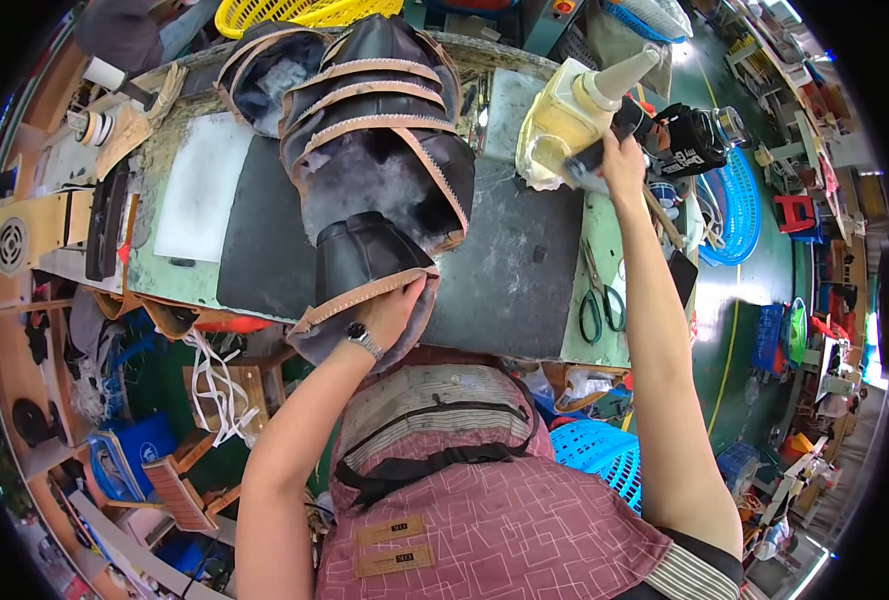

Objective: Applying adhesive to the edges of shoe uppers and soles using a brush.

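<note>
My left hand (388,318) is closed on the near edge of a black leather boot upper (359,255), its fingers reaching partly inside. The upper has grey fleecy lining and a tan, jagged border. My right hand (621,170) grips a brush (586,172), whose end is at the mouth of a cream, glue-crusted pot (554,125) with a tall spout. Behind the left hand lies a stack of similar black uppers (379,110), overlapping one another, with fleece showing. Another lined upper (276,80) lies to the left of that stack.
Scissors (594,305) with dark green handles lie on the bench's right side. A black mat (514,270) covers the middle of the bench, and a white sheet (202,185) lies at left. A dark cup-like container (692,140) and a blue basket (734,210) are at right.
</note>
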Demonstrator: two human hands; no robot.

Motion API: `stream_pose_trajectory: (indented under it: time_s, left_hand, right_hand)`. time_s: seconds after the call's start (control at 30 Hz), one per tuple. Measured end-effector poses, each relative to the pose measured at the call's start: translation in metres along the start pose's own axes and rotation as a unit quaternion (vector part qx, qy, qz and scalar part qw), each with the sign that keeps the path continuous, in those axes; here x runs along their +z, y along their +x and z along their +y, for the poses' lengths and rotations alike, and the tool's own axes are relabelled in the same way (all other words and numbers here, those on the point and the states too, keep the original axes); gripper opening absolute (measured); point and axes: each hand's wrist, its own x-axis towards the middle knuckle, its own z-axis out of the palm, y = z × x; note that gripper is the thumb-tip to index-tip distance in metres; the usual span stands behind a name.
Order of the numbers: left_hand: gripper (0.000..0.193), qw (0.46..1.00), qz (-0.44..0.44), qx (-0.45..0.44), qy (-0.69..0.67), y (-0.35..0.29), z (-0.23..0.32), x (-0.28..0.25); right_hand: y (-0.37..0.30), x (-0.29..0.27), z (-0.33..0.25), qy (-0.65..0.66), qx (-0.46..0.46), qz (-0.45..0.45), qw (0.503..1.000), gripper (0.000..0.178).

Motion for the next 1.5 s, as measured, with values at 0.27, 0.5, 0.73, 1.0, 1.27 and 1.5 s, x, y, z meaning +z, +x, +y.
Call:
stream_pose_trajectory:
  time_s: [0.27,0.5,0.73,1.0,1.27,1.5]
  left_hand:
    - [0.03,0.989,-0.095,-0.103,0.037,0.038,-0.019,-0.046]
    - [0.038,0.965,-0.247,-0.066,0.06,0.049,-0.009,-0.065]
    - [0.044,0.899,-0.193,-0.048,-0.389,0.017,-0.025,0.016]
    - [0.029,0.972,0.08,0.218,0.03,-0.018,0.049,-0.077]
    - [0.032,0.967,0.074,0.019,0.242,0.006,-0.023,-0.15]
    - [0.038,0.938,0.177,0.159,0.253,0.011,0.018,-0.077]
  right_hand:
    - [-0.155,-0.012,-0.041,0.464,0.164,-0.345,0.799,0.022]
    - [-0.262,0.06,-0.089,0.169,-0.422,-0.173,0.873,0.029]
    - [-0.253,0.022,-0.067,0.108,-0.401,-0.145,0.898,0.026]
    - [-0.234,-0.016,-0.042,0.378,0.055,-0.115,0.917,0.014]
    - [-0.237,-0.058,-0.076,0.613,0.162,-0.203,0.746,0.018]
    - [-0.248,0.024,-0.062,0.651,0.204,-0.412,0.604,0.016]
